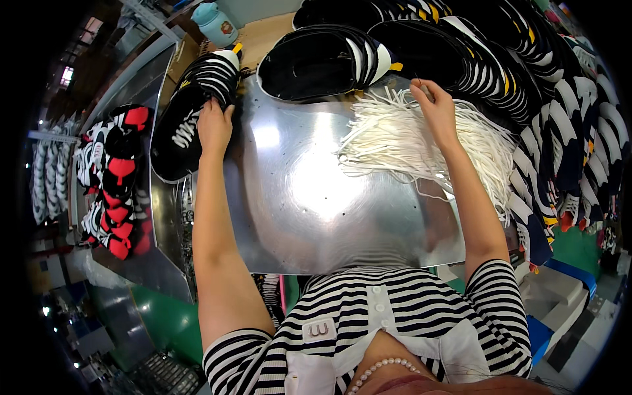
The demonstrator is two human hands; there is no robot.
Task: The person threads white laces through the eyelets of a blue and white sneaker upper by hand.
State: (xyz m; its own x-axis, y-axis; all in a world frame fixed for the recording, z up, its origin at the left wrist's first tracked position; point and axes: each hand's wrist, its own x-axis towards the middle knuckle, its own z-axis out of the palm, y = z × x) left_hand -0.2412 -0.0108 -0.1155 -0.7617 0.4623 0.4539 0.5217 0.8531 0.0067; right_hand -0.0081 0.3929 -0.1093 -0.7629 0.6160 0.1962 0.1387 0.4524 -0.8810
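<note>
While right hand touches laces, left hand grips shoe.

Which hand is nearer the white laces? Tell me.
Right. The right hand rests on the laces at the pile's top edge; the left hand is across the metal sheet, on a black shoe.

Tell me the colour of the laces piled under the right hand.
White laces, a loose bundle on the metal sheet; the head view shows them clearly.

Both arms outstretched — left grip closed, right grip pinching
</note>
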